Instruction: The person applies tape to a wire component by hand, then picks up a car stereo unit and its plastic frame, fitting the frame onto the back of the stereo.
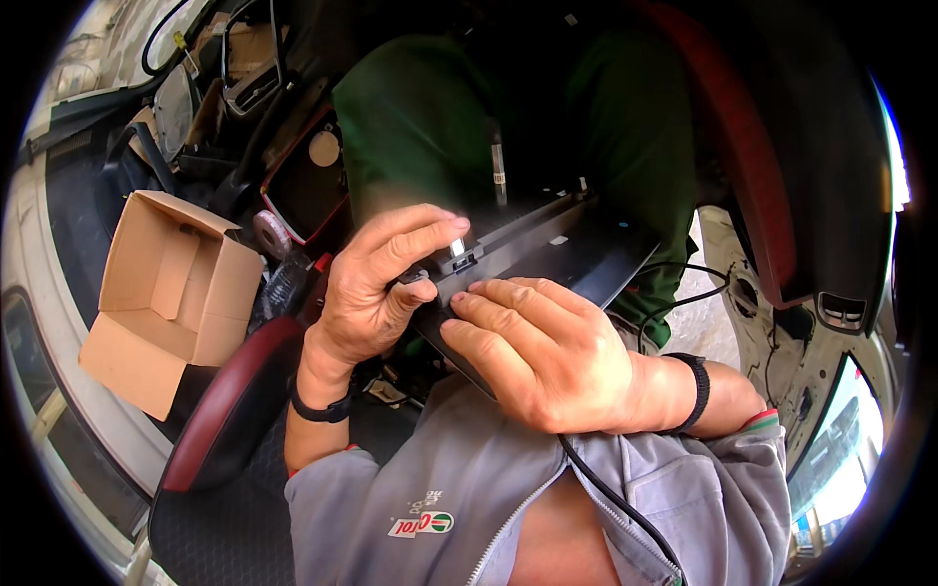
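Note:
A flat black panel [611, 259] with a glossy face and a raised dark grey bracket [523, 239] along it lies across my lap. My left hand [376, 283] is closed at the bracket's near end. Between its index finger and thumb a small silver metal piece [456, 248] stands at a slot in the bracket; its lower end is hidden. My right hand [547, 352] grips the panel from the near side, fingertips pressed along the bracket beside the slot. A slim silver-tipped rod [499, 174] lies between my green-trousered legs, beyond the bracket.
At the left an open cardboard box [227, 327] stands beside a red-and-black seat [230, 410]. A white tape roll [272, 232] and a red-edged case [303, 181] lie beyond it. A black cable [699, 268] loops right of the panel, near the open car door [791, 371].

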A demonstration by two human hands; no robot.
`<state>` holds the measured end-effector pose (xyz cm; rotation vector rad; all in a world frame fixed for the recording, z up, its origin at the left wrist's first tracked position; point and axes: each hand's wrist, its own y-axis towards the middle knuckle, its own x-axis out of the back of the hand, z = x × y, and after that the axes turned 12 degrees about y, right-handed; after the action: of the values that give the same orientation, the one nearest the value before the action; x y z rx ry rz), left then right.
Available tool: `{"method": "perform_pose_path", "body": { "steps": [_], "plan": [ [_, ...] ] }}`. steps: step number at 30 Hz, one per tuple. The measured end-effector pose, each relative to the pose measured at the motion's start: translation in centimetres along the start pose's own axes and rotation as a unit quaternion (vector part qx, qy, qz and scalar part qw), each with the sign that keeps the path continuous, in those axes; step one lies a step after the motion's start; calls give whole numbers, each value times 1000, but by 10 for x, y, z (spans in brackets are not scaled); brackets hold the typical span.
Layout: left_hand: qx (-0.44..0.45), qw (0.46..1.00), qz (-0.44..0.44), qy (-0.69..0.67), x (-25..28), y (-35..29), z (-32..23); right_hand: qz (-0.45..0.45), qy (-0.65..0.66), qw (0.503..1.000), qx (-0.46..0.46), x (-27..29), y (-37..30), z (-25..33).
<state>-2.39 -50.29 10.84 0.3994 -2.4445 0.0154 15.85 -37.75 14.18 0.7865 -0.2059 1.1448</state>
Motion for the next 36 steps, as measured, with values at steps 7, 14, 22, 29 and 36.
{"method": "perform_pose_path", "body": {
  "steps": [7, 14, 22, 29, 36],
  "plan": [
    [2, 1000, 6, -31, -7, -3, 0, -17, 22, 1000, 12, -3, -5, -5],
    [3, 1000, -20, 2, -12, -7, -1, -30, 21, 999, 24, -5, -9, -5],
    [10, 1000, -22, 2, -12, -6, -1, -42, 21, 998, 30, -9, -8, -7],
    [17, 999, -32, -1, -15, -8, -1, -31, 23, 999, 28, -7, -7, -6],
    [6, 999, -32, -17, -17, -12, 3, -21, 33, 999, 22, -11, -11, -5]
  ]
}}
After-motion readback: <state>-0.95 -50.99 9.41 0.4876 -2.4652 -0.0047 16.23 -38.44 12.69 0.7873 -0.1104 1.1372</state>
